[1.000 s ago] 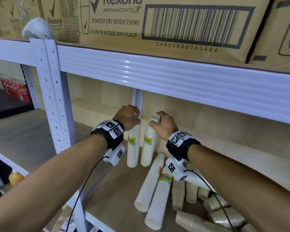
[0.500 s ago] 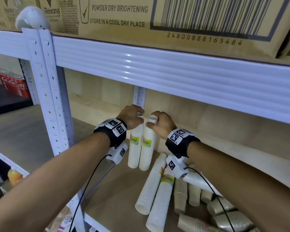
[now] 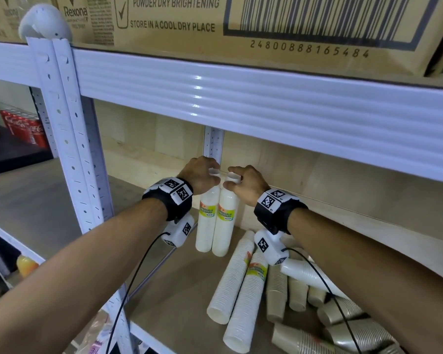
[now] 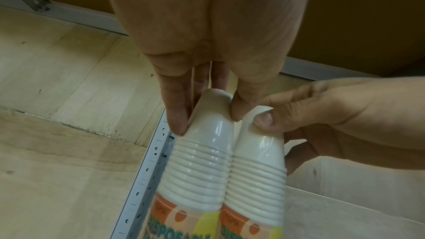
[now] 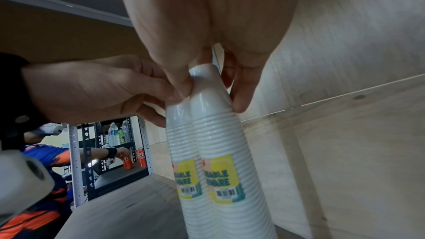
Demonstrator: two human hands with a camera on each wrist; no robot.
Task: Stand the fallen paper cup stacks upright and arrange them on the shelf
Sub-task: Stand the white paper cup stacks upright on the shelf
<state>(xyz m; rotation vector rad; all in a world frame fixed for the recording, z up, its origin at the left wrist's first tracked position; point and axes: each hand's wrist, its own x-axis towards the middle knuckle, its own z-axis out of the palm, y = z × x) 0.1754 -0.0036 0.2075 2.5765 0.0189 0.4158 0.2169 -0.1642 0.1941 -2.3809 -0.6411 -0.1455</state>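
The left hand (image 3: 200, 175) is pinching the top of the left stack (image 3: 206, 221), and the right hand (image 3: 246, 183) is pinching the top of the right stack (image 3: 224, 223). Both stacks are standing upright and touching at the back of the shelf (image 3: 179, 297), beside a rear post (image 3: 213, 143). The hands are hiding the top cups in the head view. Labels are reading "DISPOSABLE"; the rest is blurred. Fallen stacks (image 3: 241, 290) are lying nearer, partly covered by the right arm and cut off at the frame edge. Overhead, a carton (image 3: 189, 19) is reading "Rexona" and "STORE IN A COOL DRY PLACE".
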